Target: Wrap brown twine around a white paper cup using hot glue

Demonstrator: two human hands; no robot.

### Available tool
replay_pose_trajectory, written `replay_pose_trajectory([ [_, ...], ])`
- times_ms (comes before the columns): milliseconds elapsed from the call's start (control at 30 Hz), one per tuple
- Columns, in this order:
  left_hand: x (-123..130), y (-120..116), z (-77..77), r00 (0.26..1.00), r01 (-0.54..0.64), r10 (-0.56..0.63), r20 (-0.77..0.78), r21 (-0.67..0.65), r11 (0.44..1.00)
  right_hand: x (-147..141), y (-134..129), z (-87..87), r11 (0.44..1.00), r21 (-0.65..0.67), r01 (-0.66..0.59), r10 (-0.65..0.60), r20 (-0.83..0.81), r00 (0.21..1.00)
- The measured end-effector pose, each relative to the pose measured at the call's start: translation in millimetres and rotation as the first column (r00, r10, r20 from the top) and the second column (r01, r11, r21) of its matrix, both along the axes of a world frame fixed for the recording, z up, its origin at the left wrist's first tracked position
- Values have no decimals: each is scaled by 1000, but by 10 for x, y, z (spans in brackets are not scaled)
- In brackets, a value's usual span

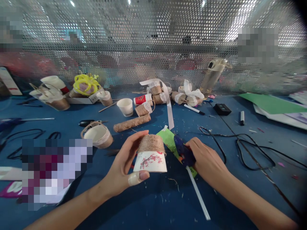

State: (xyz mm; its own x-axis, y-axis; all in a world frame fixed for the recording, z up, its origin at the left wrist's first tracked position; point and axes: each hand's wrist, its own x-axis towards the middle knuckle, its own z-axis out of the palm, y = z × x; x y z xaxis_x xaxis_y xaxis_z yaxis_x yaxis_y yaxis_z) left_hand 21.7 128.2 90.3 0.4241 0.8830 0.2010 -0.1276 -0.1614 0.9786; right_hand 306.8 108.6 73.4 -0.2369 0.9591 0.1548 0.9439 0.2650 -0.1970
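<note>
My left hand (127, 163) grips an upside-down paper cup (153, 162), white with pink blossoms. Brown twine (150, 142) is wound around its narrow end, now at the top. A bandage-like wrap (134, 179) covers part of my left thumb. In my right hand (203, 153) is a dark blue glue gun (183, 150), its nozzle end pointing up and away. A translucent glue stick (199, 195) sticks out of its back toward me. Under the gun lies a bright green sheet (165, 137). Just behind the held cup, a roll of twine (131, 123) rests on the table.
A twine-handled cup (98, 135) stands left of my left hand. Behind are a white paper cup (125, 107), several twine-wrapped cups, a white ribbon (169, 108) and a marker (194, 109). Black cable (240, 150) loops at right. Perforated metal mesh (153, 38) borders the table (163, 207).
</note>
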Motion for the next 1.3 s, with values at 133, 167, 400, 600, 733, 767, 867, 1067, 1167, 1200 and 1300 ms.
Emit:
replay_pose_trajectory([
  [133,-22,9,-24,1000,27,-27,14,48,998,27,16,3,1000,0,22,-22,-60,998],
  [167,-21,14,-23,999,44,-45,12,54,998,29,19,8,1000,7,30,-29,-86,996],
  [400,67,62,55,995,67,-67,71,0,998,9,-6,61,994,108,-15,42,-257,965],
  [600,84,97,47,990,27,-8,139,-133,991,14,-18,83,973,184,-138,192,-317,929],
  [733,71,112,17,991,8,8,137,-120,993,-20,-16,77,968,219,-123,193,-337,921],
  [767,70,114,8,991,6,9,135,-114,993,-36,-21,83,969,217,-121,193,-355,915],
  [867,68,117,-28,991,9,4,132,-91,996,-78,-55,119,966,238,-98,207,-492,846],
  [1067,17,91,-65,998,39,-42,46,54,998,-77,-161,196,982,109,-156,177,-825,537],
  [1167,-18,95,-54,1000,-4,2,15,179,984,-74,-181,194,970,118,-213,201,-880,430],
  [1200,-27,101,-50,1000,-13,10,18,203,979,-76,-181,186,966,127,-226,214,-884,416],
  [1300,-48,122,-35,1000,-10,7,13,258,966,-79,-176,162,960,140,-242,234,-876,421],
])
